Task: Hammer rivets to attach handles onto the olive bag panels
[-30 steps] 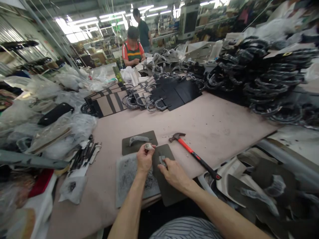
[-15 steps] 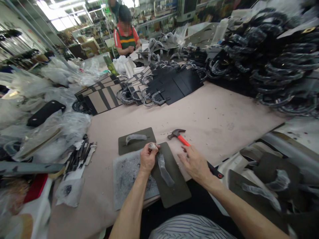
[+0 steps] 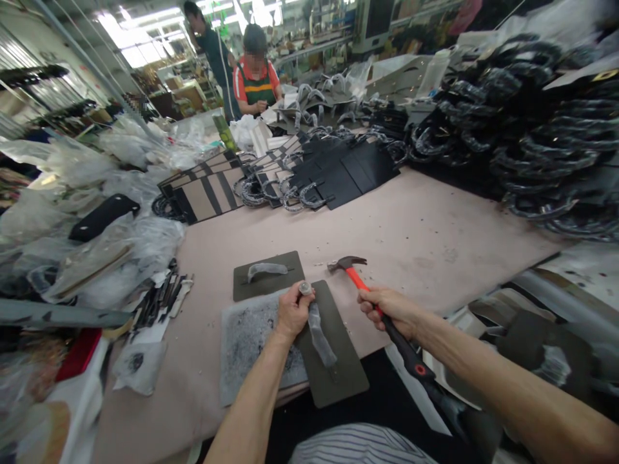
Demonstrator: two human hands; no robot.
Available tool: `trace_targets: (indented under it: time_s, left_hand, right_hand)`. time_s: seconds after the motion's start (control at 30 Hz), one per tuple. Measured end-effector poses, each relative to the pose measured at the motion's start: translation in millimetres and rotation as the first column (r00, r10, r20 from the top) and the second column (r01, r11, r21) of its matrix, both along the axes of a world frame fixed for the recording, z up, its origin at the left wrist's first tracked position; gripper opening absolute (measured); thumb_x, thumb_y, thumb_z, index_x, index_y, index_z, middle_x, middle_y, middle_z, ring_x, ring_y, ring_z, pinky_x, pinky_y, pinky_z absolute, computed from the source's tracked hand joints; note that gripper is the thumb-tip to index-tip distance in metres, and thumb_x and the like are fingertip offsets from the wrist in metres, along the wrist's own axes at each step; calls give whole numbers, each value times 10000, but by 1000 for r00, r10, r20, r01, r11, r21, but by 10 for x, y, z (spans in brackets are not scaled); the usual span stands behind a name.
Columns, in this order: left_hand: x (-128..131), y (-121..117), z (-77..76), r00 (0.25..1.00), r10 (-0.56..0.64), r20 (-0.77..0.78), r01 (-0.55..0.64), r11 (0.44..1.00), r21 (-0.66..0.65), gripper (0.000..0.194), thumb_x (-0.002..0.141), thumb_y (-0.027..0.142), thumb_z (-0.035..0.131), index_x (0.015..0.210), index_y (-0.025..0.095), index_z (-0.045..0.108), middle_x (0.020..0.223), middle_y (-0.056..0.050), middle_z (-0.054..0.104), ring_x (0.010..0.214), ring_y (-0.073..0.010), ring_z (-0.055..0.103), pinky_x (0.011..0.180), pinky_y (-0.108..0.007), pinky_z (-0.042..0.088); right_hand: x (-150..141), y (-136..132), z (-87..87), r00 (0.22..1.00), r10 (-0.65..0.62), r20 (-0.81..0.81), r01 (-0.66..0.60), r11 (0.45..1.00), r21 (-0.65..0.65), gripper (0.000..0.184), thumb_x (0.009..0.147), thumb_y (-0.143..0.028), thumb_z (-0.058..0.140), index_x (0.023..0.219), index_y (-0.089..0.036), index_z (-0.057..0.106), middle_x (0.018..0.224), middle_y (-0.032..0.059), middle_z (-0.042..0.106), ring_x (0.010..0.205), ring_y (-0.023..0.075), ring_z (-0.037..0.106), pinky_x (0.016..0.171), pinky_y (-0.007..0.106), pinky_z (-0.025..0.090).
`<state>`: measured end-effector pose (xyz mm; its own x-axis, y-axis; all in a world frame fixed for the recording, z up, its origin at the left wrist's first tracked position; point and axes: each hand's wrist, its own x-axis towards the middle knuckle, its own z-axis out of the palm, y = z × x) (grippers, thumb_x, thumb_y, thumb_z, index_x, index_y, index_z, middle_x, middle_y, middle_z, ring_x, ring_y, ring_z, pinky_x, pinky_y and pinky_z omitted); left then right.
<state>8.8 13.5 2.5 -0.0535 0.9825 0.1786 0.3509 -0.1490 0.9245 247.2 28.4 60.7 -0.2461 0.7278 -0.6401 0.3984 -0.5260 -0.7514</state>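
Observation:
My left hand (image 3: pixel 291 310) is closed around a small upright metal punch (image 3: pixel 304 287), its tip standing on the top end of a dark olive panel (image 3: pixel 341 367) that has a plastic-wrapped handle (image 3: pixel 320 335) on it. My right hand (image 3: pixel 389 307) grips the red and black hammer (image 3: pixel 358 279) by its handle, with the head raised just above the table to the right of the punch. The panel lies partly over a grey scuffed cutting pad (image 3: pixel 246 345).
A second olive panel with a wrapped handle (image 3: pixel 267 274) lies just beyond. Strips and plastic bags (image 3: pixel 159 299) crowd the left. Black and tan panels (image 3: pixel 271 180) and piles of black handles (image 3: pixel 532 148) fill the far side. Two people (image 3: pixel 254 71) stand at the far end.
My right hand left the olive panel, reached to the hammer lying on the table, and now holds it lifted by the handle. The left hand kept the punch in place.

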Motion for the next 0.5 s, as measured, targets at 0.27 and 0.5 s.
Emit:
trace_targets:
  time_s: [0.27, 0.5]
  left_hand:
    - [-10, -54, -33, 1000, -7, -27, 8, 1000, 8, 132, 816, 180, 609, 897, 222, 703, 822, -26, 731, 774, -194, 668, 746, -293, 507]
    - [-30, -51, -78, 998, -17, -53, 20, 999, 46, 126, 835, 201, 613, 917, 223, 706, 870, -38, 736, 824, -204, 676, 779, -300, 507]
  right_hand:
    - [-118, -192, 462, 771, 102, 629, -572, 545, 613, 289, 977, -417, 347, 839, -211, 495, 607, 23, 554, 497, 145, 454, 510, 291, 216]
    - [-139, -95, 1349, 941, -153, 301, -240, 326, 914, 260, 999, -413, 345, 834, -244, 455, 575, -25, 486, 466, 125, 411, 503, 272, 239]
